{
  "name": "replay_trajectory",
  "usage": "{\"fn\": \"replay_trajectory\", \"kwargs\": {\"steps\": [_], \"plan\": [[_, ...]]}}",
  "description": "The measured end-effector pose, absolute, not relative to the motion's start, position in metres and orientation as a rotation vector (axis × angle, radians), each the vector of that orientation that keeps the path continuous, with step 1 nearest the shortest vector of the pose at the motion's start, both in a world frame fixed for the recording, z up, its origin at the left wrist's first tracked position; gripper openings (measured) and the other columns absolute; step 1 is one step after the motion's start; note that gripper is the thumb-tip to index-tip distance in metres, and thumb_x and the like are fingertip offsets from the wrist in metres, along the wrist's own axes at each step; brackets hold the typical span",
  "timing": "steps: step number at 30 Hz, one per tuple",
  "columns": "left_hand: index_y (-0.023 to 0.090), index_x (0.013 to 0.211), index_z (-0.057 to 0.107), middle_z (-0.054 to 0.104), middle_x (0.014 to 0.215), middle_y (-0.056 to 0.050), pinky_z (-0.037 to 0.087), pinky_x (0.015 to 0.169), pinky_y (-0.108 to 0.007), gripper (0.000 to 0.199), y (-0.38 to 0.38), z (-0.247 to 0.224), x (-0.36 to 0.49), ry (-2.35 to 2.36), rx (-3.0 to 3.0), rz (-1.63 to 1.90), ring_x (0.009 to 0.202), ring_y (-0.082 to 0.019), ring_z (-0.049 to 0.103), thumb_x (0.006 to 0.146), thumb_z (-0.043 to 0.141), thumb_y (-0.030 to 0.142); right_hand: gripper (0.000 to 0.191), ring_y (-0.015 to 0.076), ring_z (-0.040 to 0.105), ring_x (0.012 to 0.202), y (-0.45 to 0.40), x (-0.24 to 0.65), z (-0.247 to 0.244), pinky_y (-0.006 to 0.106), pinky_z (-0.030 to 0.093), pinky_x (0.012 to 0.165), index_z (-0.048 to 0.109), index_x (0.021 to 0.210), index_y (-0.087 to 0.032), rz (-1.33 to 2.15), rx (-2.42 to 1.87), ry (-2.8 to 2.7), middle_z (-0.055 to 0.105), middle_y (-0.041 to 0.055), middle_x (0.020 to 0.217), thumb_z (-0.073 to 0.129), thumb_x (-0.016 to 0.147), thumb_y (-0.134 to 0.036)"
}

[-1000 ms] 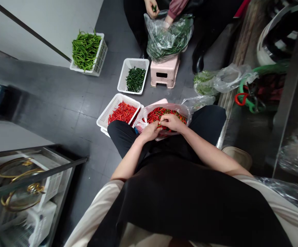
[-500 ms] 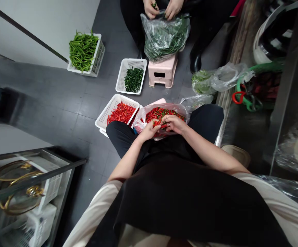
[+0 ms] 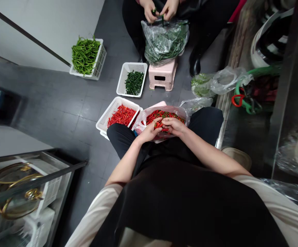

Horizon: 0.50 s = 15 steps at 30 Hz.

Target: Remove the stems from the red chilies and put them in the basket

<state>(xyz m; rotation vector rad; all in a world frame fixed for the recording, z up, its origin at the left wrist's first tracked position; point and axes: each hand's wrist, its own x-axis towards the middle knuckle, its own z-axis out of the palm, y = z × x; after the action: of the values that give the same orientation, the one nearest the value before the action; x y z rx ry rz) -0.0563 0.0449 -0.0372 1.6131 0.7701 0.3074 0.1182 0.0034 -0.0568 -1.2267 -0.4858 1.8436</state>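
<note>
Between my knees sits a clear plastic bag (image 3: pixel 141 120) full of red chili peppers (image 3: pixel 173 115) with green stems. Over its near side my left hand (image 3: pixel 150 131) is closed on red chilies (image 3: pixel 158 125). My right hand (image 3: pixel 175 126) meets it there, its fingers curled on red chilies too. The two hands' fingertips nearly touch, and exactly how many chilies each holds is hard to make out. Left of the bag, by my left knee, a white basket (image 3: pixel 104 118) holds loose red chilies (image 3: pixel 122 115).
Beyond stands a white basket (image 3: pixel 120 79) of dark green chilies. A co-worker's hands (image 3: pixel 169 9) work over a bag of green chilies (image 3: pixel 165 41) on a pink stool (image 3: pixel 161 77). Long green peppers fill another basket (image 3: pixel 100 63). Red-handled scissors (image 3: pixel 238 100) lie at right.
My fingers have shifted slightly around the chilies, the hands staying close together over the bag. The co-worker's hands have lifted a little, with a green chili showing between them. The view has tilted slightly.
</note>
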Motion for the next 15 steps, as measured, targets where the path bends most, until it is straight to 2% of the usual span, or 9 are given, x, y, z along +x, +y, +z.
{"fn": "replay_trajectory", "kwargs": {"steps": [2,5,8,12,15], "plan": [[0.015,0.139,0.048,0.058,0.133,-0.014,0.035,0.112,-0.043,0.058,0.046,-0.037,-0.056,0.788,1.545,0.339,0.123,-0.026,0.054,0.085,0.062,0.032,0.032,0.0082,0.045,0.049,0.001,0.114,-0.059,0.022,0.037,0.051,0.051,0.062,-0.018,1.858,-1.135,-0.314,0.052,-0.0035,0.055,0.078,0.058,-0.034],[0.018,0.139,0.049,0.063,0.118,-0.011,0.048,0.096,-0.041,0.059,0.047,-0.037,-0.056,0.815,1.441,0.338,0.093,-0.020,0.063,0.085,0.063,0.038,0.034,0.0078,0.046,0.049,-0.002,0.109,-0.058,0.021,0.037,0.050,0.051,0.062,-0.018,1.764,-1.107,-0.286,0.052,-0.0038,0.056,0.080,0.058,-0.035],[0.018,0.142,0.044,0.064,0.097,-0.006,0.052,0.079,-0.033,0.064,0.046,-0.035,-0.056,0.827,1.343,0.327,0.068,-0.012,0.057,0.085,0.062,0.043,0.030,0.0083,0.046,0.049,-0.005,0.108,-0.053,0.022,0.034,0.049,0.059,0.068,-0.018,1.646,-1.195,-0.447,0.055,-0.0038,0.060,0.078,0.063,-0.040],[0.017,0.146,0.039,0.060,0.080,-0.002,0.050,0.074,-0.030,0.073,0.044,-0.030,-0.057,0.816,1.279,0.319,0.064,-0.012,0.054,0.085,0.064,0.046,0.029,0.0119,0.054,0.059,-0.006,0.108,-0.049,0.025,0.041,0.059,0.067,0.075,-0.017,1.590,-1.253,-0.685,0.062,-0.0017,0.066,0.077,0.066,-0.042],[0.018,0.147,0.039,0.062,0.080,-0.003,0.051,0.079,-0.031,0.073,0.043,-0.031,-0.057,0.782,1.297,0.249,0.070,-0.014,0.058,0.083,0.066,0.042,0.029,0.0091,0.045,0.049,-0.005,0.111,-0.052,0.025,0.042,0.056,0.061,0.066,-0.017,1.722,-1.224,-0.643,0.052,-0.0046,0.052,0.076,0.067,-0.041]]}}
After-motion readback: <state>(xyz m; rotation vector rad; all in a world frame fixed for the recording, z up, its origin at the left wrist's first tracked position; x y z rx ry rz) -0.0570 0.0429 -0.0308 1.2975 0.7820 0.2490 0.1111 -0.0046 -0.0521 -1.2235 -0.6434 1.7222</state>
